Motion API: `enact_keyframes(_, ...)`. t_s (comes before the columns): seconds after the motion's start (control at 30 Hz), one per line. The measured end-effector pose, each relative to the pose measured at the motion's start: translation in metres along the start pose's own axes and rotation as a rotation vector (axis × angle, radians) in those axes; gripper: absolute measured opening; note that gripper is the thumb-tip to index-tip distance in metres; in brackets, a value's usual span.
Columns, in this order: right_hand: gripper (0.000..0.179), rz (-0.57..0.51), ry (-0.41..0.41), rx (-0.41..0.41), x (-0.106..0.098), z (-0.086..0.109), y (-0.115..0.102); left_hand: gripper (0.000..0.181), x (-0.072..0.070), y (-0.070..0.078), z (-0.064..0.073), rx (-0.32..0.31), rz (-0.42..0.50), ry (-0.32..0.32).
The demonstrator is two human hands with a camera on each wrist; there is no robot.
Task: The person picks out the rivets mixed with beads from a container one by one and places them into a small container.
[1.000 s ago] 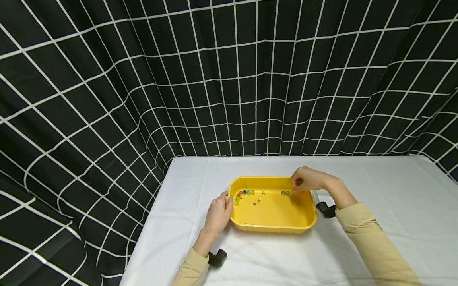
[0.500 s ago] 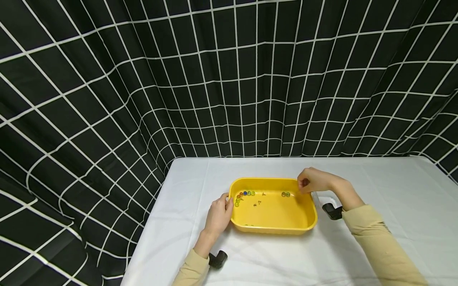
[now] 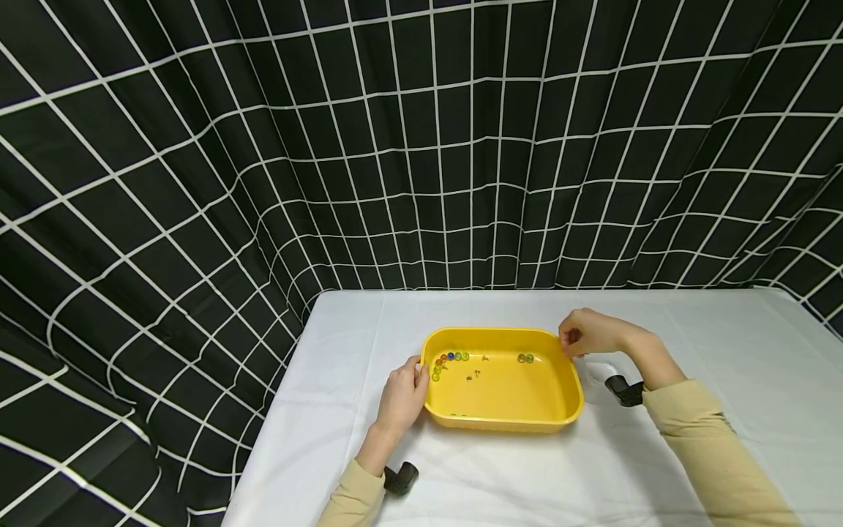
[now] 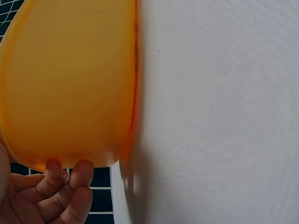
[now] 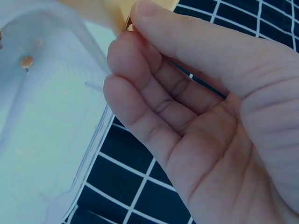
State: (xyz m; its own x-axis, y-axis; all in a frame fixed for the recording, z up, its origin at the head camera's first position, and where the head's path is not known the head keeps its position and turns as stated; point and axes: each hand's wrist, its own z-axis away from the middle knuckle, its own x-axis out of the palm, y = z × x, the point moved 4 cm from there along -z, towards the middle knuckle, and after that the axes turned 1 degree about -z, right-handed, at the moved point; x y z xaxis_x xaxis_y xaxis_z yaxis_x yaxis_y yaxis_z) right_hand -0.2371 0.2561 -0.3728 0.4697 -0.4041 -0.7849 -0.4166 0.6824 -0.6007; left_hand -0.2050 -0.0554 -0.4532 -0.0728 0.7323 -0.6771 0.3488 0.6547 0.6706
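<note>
A yellow plastic tub sits on the table; my left hand grips its left rim. The left wrist view shows those fingertips against the tub's outer wall. My right hand is at the tub's back right corner. In the right wrist view its thumb and fingertips pinch a small brass-coloured thumbtack, mostly covered. Under that hand stands a clear plastic container, with a thumbtack visible inside. Several thumbtacks lie on the tub's floor.
Glass marbles line the tub's back left corner, a blue marble among them. Two more, including a green marble, sit towards the back right. White cloth covers the table. A black gridded curtain hangs behind and at the left.
My right hand has moved right, from over the tub's inside to its right rim beside the clear container. The left hand keeps its hold, and the tub has hardly moved.
</note>
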Motion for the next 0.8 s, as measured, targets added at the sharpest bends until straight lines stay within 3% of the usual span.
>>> enact_keyframes(0.23, 0.013, -0.011, -0.003, 0.061, -0.004, 0.007, 0.004, 0.030, -0.001, 0.001, 0.000, 0.004, -0.009, 0.003)
enact_keyframes(0.8, 0.014, -0.002, 0.016, 0.060, -0.009, 0.020, 0.011, 0.031, -0.002, 0.002, 0.000, 0.004, 0.006, -0.002)
